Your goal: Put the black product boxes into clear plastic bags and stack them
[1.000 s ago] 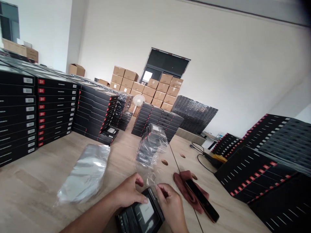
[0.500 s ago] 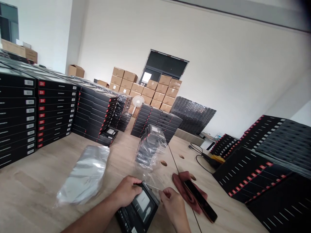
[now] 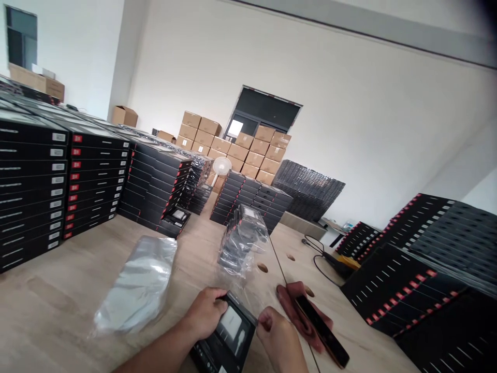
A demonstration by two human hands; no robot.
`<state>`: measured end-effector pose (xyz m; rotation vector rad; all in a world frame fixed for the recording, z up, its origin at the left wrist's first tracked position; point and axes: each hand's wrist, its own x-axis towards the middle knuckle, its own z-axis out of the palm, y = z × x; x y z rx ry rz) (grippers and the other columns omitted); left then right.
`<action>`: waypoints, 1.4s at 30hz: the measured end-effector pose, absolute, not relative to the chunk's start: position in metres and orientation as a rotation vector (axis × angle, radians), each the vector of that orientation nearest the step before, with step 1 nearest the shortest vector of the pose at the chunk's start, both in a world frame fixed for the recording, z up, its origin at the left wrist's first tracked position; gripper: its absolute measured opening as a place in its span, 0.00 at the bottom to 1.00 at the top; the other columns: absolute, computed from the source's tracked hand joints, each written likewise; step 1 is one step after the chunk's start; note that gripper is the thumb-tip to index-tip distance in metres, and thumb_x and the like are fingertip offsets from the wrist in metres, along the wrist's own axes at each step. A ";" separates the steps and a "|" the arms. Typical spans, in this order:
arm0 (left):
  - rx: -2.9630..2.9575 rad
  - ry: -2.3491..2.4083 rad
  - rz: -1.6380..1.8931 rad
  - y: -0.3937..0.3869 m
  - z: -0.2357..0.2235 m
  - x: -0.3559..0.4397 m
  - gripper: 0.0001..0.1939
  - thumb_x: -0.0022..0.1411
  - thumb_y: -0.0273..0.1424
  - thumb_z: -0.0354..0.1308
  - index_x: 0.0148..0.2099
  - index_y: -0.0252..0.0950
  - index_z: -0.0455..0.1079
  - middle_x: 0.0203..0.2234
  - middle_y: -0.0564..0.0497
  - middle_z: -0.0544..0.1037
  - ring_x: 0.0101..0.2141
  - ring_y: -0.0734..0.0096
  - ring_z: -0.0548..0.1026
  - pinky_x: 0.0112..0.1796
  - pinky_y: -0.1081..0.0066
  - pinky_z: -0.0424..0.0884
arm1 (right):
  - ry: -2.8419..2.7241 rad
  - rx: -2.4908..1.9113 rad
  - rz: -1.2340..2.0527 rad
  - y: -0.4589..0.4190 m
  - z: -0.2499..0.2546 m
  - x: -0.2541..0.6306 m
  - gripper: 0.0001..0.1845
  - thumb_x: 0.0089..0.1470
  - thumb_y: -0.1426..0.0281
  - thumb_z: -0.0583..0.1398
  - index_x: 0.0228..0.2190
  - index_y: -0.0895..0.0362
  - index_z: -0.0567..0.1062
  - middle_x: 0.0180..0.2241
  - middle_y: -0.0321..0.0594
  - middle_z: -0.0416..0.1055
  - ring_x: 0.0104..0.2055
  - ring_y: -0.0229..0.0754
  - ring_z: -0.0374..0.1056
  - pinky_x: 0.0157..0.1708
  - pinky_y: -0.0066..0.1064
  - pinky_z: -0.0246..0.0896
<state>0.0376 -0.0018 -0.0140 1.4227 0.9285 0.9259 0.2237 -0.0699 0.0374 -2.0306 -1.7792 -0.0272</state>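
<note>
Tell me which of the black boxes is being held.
The black box at the bottom centre, with a white device pictured on top: the left hand grips it. Neither hand touches the stacked boxes beyond.

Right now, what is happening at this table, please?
A person's left hand holds a black box. The right hand, fingers curled, is at the box's right edge; whether it grips anything is unclear. Clear plastic bags lie flat on the left, film-wrapped boxes stand ahead, and a dark phone-like object rests on a reddish cloth at right.
</note>
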 end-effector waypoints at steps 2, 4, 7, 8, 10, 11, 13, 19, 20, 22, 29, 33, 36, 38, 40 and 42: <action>1.433 0.954 0.926 -0.001 -0.015 0.038 0.24 0.51 0.34 0.55 0.51 0.33 0.72 0.47 0.47 0.76 0.47 0.60 0.72 0.50 0.68 0.63 | -1.710 -2.002 -0.052 -0.072 0.035 0.223 0.06 0.44 0.71 0.53 0.19 0.53 0.67 0.18 0.35 0.70 0.20 0.39 0.66 0.23 0.27 0.54; 1.446 0.980 0.911 -0.001 -0.015 0.037 0.24 0.52 0.33 0.55 0.52 0.32 0.71 0.47 0.46 0.75 0.47 0.60 0.72 0.50 0.69 0.63 | -1.623 -1.972 -0.049 -0.074 0.034 0.225 0.08 0.46 0.65 0.53 0.21 0.53 0.68 0.20 0.37 0.72 0.22 0.41 0.68 0.25 0.28 0.57; 1.474 1.001 0.882 -0.003 -0.009 0.034 0.24 0.52 0.34 0.54 0.51 0.32 0.72 0.44 0.47 0.77 0.45 0.60 0.72 0.49 0.69 0.63 | -1.468 -1.959 0.090 -0.077 0.034 0.230 0.13 0.48 0.57 0.53 0.23 0.53 0.69 0.19 0.38 0.73 0.23 0.43 0.70 0.25 0.30 0.60; 1.493 0.991 0.871 -0.004 -0.006 0.033 0.23 0.52 0.34 0.54 0.50 0.33 0.73 0.43 0.48 0.78 0.44 0.60 0.73 0.48 0.69 0.64 | -1.423 -1.950 0.202 -0.079 0.034 0.232 0.15 0.48 0.55 0.52 0.24 0.53 0.70 0.18 0.38 0.72 0.21 0.43 0.69 0.23 0.30 0.60; 1.544 0.947 0.849 -0.006 -0.001 0.031 0.21 0.52 0.33 0.53 0.47 0.34 0.75 0.39 0.49 0.79 0.41 0.61 0.73 0.46 0.69 0.64 | -1.359 -1.896 0.463 -0.081 0.032 0.233 0.18 0.49 0.53 0.51 0.26 0.54 0.70 0.15 0.36 0.70 0.17 0.42 0.67 0.20 0.29 0.58; 1.572 0.922 0.831 -0.007 0.001 0.030 0.19 0.52 0.33 0.53 0.45 0.34 0.76 0.37 0.50 0.79 0.40 0.62 0.73 0.44 0.70 0.65 | -1.342 -1.857 0.557 -0.081 0.030 0.233 0.18 0.49 0.53 0.52 0.27 0.54 0.71 0.15 0.35 0.70 0.17 0.42 0.67 0.19 0.29 0.58; 1.628 0.878 0.785 -0.010 0.004 0.029 0.17 0.51 0.33 0.52 0.40 0.34 0.77 0.33 0.51 0.80 0.36 0.63 0.73 0.39 0.71 0.66 | -1.339 -1.809 0.598 -0.081 0.026 0.232 0.16 0.47 0.56 0.54 0.30 0.55 0.71 0.16 0.34 0.71 0.19 0.42 0.68 0.20 0.29 0.58; 1.657 0.825 0.653 -0.018 0.008 0.028 0.17 0.50 0.32 0.52 0.39 0.34 0.77 0.28 0.53 0.78 0.27 0.70 0.70 0.27 0.75 0.61 | -1.421 -1.963 0.198 -0.076 0.016 0.232 0.09 0.43 0.61 0.56 0.21 0.53 0.69 0.15 0.32 0.68 0.20 0.41 0.66 0.22 0.29 0.54; 1.648 0.815 0.635 -0.019 0.008 0.027 0.17 0.49 0.32 0.52 0.39 0.34 0.77 0.27 0.53 0.78 0.27 0.71 0.69 0.27 0.75 0.60 | -1.436 -1.971 0.154 -0.076 0.016 0.233 0.09 0.43 0.62 0.55 0.19 0.53 0.68 0.15 0.33 0.69 0.20 0.42 0.66 0.23 0.30 0.54; 1.634 0.799 0.615 -0.020 0.009 0.027 0.17 0.49 0.32 0.52 0.39 0.35 0.77 0.27 0.53 0.78 0.26 0.71 0.69 0.26 0.76 0.59 | -1.439 -1.976 0.114 -0.077 0.016 0.235 0.09 0.43 0.63 0.54 0.18 0.52 0.68 0.17 0.34 0.70 0.22 0.42 0.67 0.23 0.30 0.55; 1.571 0.757 0.699 -0.014 0.004 0.031 0.16 0.51 0.33 0.51 0.36 0.32 0.76 0.28 0.51 0.78 0.28 0.69 0.71 0.29 0.74 0.63 | -1.365 -1.965 0.117 -0.081 0.017 0.238 0.05 0.41 0.65 0.55 0.20 0.52 0.68 0.16 0.33 0.70 0.19 0.42 0.67 0.22 0.29 0.56; 1.475 0.795 0.800 -0.009 -0.001 0.033 0.17 0.51 0.35 0.55 0.40 0.33 0.77 0.33 0.50 0.79 0.34 0.65 0.73 0.36 0.72 0.66 | -1.385 -1.905 0.122 -0.084 0.020 0.236 0.11 0.44 0.61 0.55 0.18 0.53 0.67 0.15 0.33 0.68 0.19 0.40 0.64 0.22 0.29 0.56; 1.437 0.816 0.821 -0.006 -0.003 0.034 0.18 0.51 0.36 0.56 0.42 0.33 0.76 0.35 0.49 0.80 0.37 0.62 0.74 0.40 0.70 0.66 | -1.425 -1.896 0.095 -0.084 0.023 0.234 0.11 0.45 0.62 0.55 0.18 0.53 0.68 0.16 0.33 0.68 0.19 0.40 0.64 0.22 0.29 0.56; 1.417 0.829 0.834 -0.005 -0.005 0.034 0.19 0.51 0.36 0.56 0.43 0.33 0.76 0.37 0.49 0.80 0.38 0.61 0.74 0.41 0.69 0.66 | -1.471 -1.900 0.067 -0.084 0.025 0.232 0.09 0.44 0.65 0.54 0.18 0.53 0.67 0.15 0.33 0.68 0.20 0.40 0.65 0.23 0.29 0.56; 1.392 0.854 0.860 -0.004 -0.009 0.036 0.20 0.51 0.36 0.57 0.45 0.33 0.75 0.39 0.48 0.79 0.40 0.61 0.74 0.42 0.69 0.66 | -1.500 -1.884 0.076 -0.085 0.026 0.230 0.08 0.42 0.67 0.54 0.16 0.53 0.67 0.15 0.33 0.68 0.20 0.40 0.65 0.23 0.29 0.56; 1.380 0.883 0.889 -0.002 -0.012 0.037 0.21 0.51 0.36 0.57 0.47 0.32 0.74 0.41 0.47 0.79 0.42 0.60 0.74 0.44 0.69 0.66 | -1.504 -1.862 0.151 -0.086 0.027 0.229 0.07 0.40 0.68 0.54 0.15 0.53 0.66 0.15 0.32 0.67 0.19 0.40 0.64 0.22 0.28 0.56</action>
